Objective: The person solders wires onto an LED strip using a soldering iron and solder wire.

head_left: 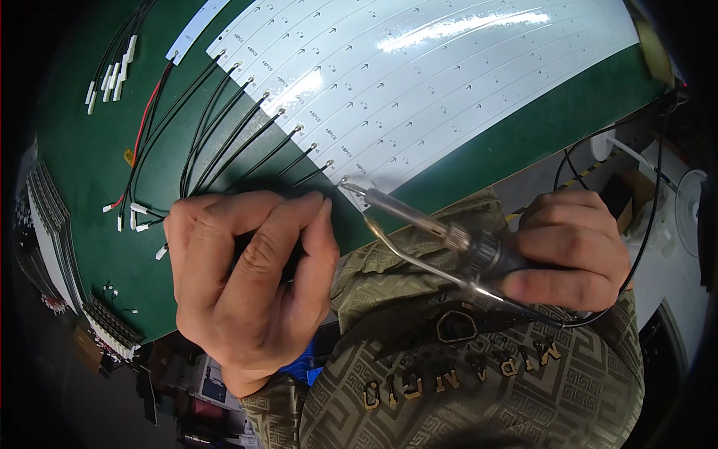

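Observation:
My right hand (572, 251) is wrapped round the dark handle of a soldering iron (419, 213), with a thin bent metal tube (419, 262) alongside it. The iron's tip meets the end pad of the nearest strip on a white LED strip panel (419, 97). Close to that tip, thumb and forefinger of my left hand (254, 273) are pinched together on a black wire, mostly hidden by the fingers. Several black wires (247, 138) run from pads along the panel's left edge and pass behind my left hand. White connectors (134, 213) show beyond it.
A green mat (90, 172) covers the table. At far left lie more wires with white connectors (112, 78); a separate white strip (194, 30) carries red and black wires. Stacked strips (56, 217) line the left edge. A black cable (649, 217) hangs at right.

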{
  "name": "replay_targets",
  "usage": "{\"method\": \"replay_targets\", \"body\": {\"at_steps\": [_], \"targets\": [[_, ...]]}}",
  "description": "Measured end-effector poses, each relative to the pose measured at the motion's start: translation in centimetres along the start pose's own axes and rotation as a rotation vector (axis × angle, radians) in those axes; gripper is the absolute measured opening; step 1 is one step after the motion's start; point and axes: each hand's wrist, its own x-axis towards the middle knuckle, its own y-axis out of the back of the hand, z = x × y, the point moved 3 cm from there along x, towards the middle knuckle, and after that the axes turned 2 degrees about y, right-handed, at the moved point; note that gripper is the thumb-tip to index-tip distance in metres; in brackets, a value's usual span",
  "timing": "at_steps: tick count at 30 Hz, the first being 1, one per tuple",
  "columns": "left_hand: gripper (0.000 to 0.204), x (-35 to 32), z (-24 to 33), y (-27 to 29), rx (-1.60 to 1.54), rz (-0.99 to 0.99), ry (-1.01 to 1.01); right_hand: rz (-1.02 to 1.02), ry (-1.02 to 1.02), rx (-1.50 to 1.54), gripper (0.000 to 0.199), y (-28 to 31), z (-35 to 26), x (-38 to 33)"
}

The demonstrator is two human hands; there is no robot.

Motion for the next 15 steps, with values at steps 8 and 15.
{"method": "replay_targets", "body": {"at_steps": [8,15], "targets": [[0.024,0.0,0.0,0.1,-0.008,-0.007,-0.006,0.034,0.049,-0.109,0.031,1.1,0.8,0.1],[0.023,0.3,0.5,0.5,0.008,-0.03,0.015,-0.08,0.122,-0.43,0.03,0.9,2.0,0.2]]}}
